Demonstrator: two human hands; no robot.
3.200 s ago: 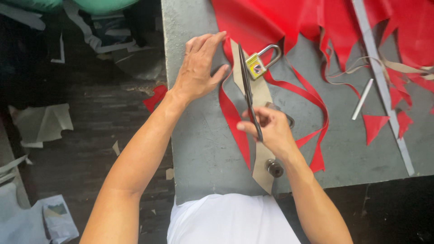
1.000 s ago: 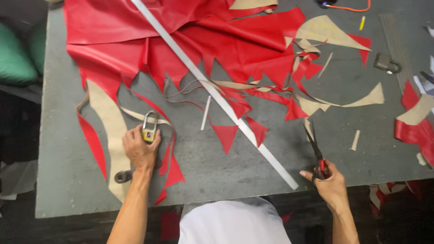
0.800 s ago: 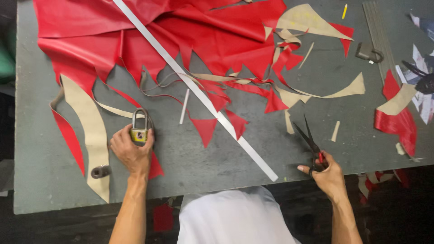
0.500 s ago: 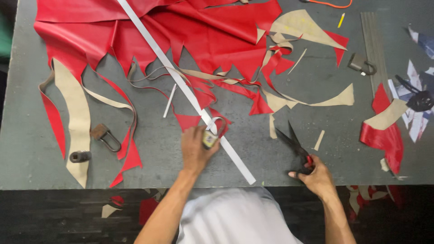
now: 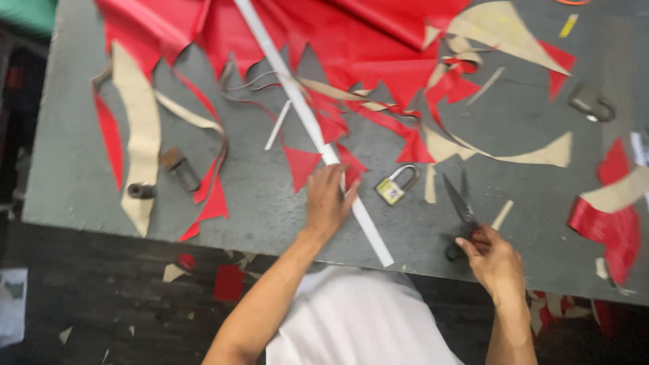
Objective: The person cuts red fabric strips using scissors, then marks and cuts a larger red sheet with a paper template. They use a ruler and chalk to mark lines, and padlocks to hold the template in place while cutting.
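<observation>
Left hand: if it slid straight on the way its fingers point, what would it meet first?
The left hand lies on the long white ruler, fingers pointing up the table. Straight ahead, it would probably first meet the small red triangle scrap beside the ruler, then the red sheet beyond.

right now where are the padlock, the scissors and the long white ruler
padlock point(image 5: 392, 190), head view, on its brass body
scissors point(image 5: 458, 200), head view, on the blades
long white ruler point(image 5: 284, 71), head view, on its upper stretch
</observation>
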